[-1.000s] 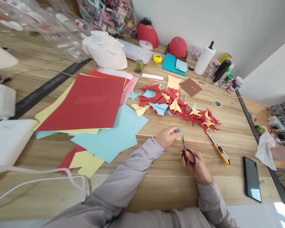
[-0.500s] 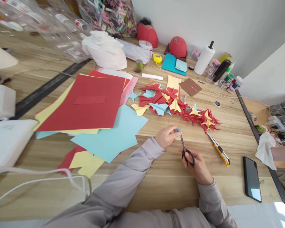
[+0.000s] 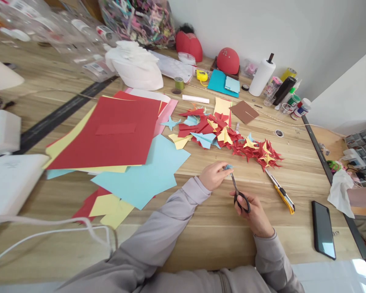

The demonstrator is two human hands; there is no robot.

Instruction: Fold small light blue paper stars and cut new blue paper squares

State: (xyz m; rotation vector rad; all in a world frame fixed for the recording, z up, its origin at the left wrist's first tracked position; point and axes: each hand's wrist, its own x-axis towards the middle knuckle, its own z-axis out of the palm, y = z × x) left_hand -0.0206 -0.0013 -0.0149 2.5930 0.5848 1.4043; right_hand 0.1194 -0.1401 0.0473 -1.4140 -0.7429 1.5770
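My left hand (image 3: 214, 176) pinches a small piece of blue paper (image 3: 228, 167) between thumb and fingers; most of the piece is hidden. Black-handled scissors (image 3: 239, 195) sit in my right hand (image 3: 256, 213), with fingers through the loops. Their blades point up and away from me and reach the blue paper at my left fingertips. Just beyond both hands lies a long heap of folded red, yellow and blue paper shapes (image 3: 225, 136). A yellow utility knife (image 3: 281, 192) with its blade out rests to the right of the scissors.
Stacked red sheets (image 3: 110, 130) and blue sheets (image 3: 146, 171) lie left, with paper scraps (image 3: 111, 209) below. A phone (image 3: 323, 230) is at the right. Bottles and glue containers (image 3: 288, 91) stand along the wall. Another person's arm (image 3: 362, 197) shows at the right edge.
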